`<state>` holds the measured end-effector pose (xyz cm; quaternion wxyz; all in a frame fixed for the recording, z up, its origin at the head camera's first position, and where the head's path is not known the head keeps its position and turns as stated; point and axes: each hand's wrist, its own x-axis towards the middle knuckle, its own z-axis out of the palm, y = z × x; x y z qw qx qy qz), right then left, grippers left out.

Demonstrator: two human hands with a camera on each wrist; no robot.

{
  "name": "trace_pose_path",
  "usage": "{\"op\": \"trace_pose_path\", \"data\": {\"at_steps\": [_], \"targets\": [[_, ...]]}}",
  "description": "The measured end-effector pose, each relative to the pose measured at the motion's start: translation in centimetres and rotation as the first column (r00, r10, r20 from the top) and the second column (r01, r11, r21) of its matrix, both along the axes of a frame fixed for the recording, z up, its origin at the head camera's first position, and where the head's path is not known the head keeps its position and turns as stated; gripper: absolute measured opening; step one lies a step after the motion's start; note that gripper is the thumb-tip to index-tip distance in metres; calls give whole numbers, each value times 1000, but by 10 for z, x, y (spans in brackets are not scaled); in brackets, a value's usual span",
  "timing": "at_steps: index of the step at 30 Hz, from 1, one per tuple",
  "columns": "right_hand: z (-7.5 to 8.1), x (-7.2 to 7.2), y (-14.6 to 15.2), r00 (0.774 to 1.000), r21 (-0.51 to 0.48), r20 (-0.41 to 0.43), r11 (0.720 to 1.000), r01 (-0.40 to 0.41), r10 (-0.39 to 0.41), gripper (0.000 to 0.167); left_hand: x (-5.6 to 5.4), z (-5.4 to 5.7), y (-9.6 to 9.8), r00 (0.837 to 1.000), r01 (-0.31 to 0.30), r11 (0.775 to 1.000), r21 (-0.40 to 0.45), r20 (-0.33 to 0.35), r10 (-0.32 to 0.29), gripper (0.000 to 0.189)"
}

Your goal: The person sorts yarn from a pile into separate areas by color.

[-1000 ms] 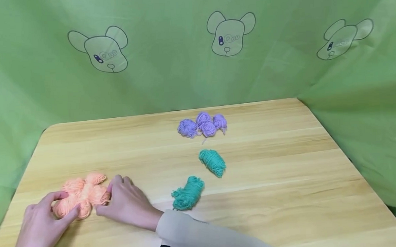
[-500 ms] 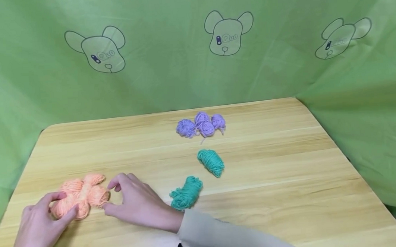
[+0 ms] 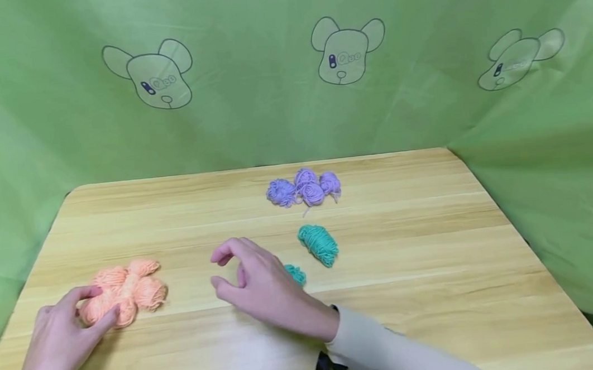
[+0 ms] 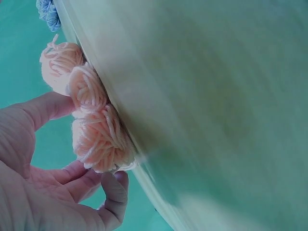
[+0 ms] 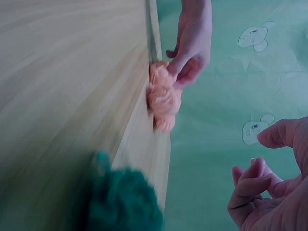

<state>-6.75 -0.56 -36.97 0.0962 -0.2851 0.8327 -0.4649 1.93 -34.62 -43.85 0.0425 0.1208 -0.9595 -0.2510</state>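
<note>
At the table's left lies a cluster of peach yarn balls (image 3: 148,292), packed against one another. My left hand (image 3: 58,337) grips the near-left ball of peach yarn (image 4: 103,139), thumb on one side and fingers on the other. My right hand (image 3: 269,284) is over the middle of the table, fingers loosely bent and holding nothing. Partly hidden behind it is a teal yarn ball (image 3: 296,274), which appears blurred in the right wrist view. A second teal yarn ball (image 3: 320,244) lies just beyond, apart from the hand.
Several purple yarn balls (image 3: 312,193) sit bunched near the back edge of the wooden table (image 3: 431,267). A green curtain (image 3: 256,97) with printed bear heads surrounds the back and sides.
My right hand has let go of the peach yarn at the cluster's right side and moved right, now covering much of the nearer teal ball. The left hand stays on the peach yarn.
</note>
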Motion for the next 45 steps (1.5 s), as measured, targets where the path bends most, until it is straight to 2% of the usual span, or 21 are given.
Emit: {"op": "trace_pose_path", "data": {"at_steps": [7,14,19,25,29,36,41,45], "targets": [[-10,-10,42,995,-17,-95,999,32,-34,32,-1,2,1,1000,-5,1000,3,8,5,55],[-22,-15,83,994,-31,-59,996,85,-87,31,-2,5,2,1000,-3,1000,6,23,3,55],[-33,-17,103,988,-18,-77,991,134,-135,31,-3,5,2,1000,-4,1000,1,13,4,54],[-40,-20,118,967,20,-147,977,212,-207,37,-4,3,2,1000,5,1000,-3,-14,-5,52],[-41,-21,126,946,66,-177,955,288,-273,40,-3,3,3,1000,7,1000,4,-16,-7,52],[-44,-28,139,926,112,-81,920,375,-368,43,-2,5,4,1000,1,1000,15,-25,-1,51],[-47,-34,147,917,159,-77,903,400,-392,47,0,6,5,999,-2,1000,30,-32,3,50],[-50,-39,149,921,215,-70,896,389,-383,52,1,7,5,1000,-8,999,33,-24,9,52]]}}
